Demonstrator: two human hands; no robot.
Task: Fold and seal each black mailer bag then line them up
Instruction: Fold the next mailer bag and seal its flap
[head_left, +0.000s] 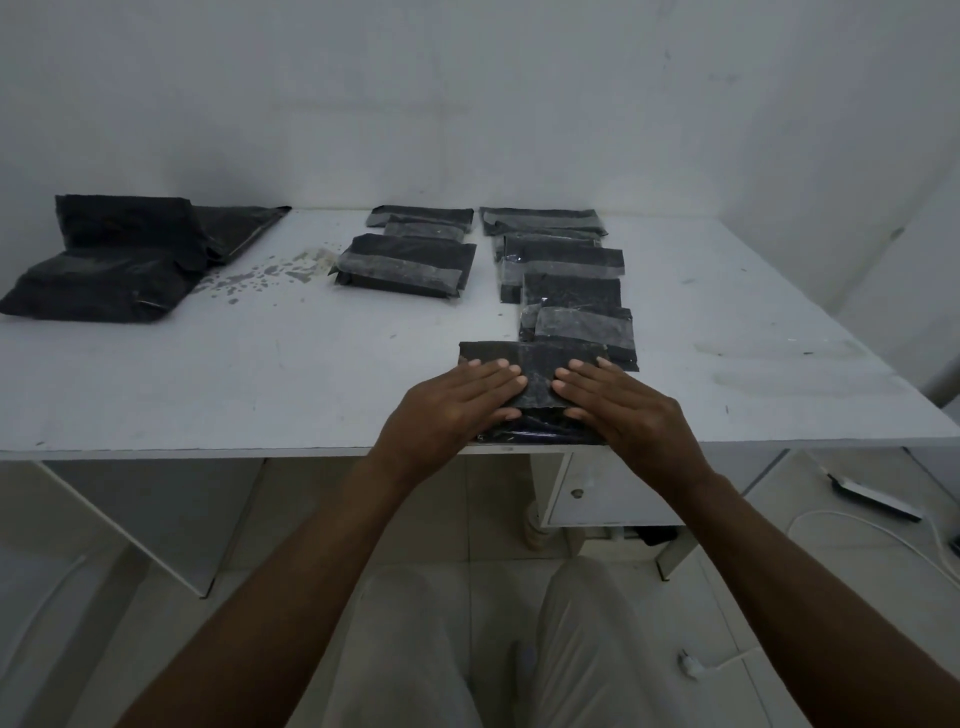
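Mailer bag (537, 382) sits at the counter's (260, 374) near edge, and your left grip (452, 405) and right grip (623, 410) press it flat-palmed, fingers straight.

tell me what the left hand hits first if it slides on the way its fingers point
Probably the right hand, whose fingertips lie just across the mailer bag that the left hand presses; failing that, the nearest sealed bag.

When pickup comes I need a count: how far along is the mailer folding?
Done: sealed mailers lie in a middle column and a longer right column. In hand: left hand and right hand press flat on one folded mailer at the table's near edge. Left: the pile of unfolded bags at far left.
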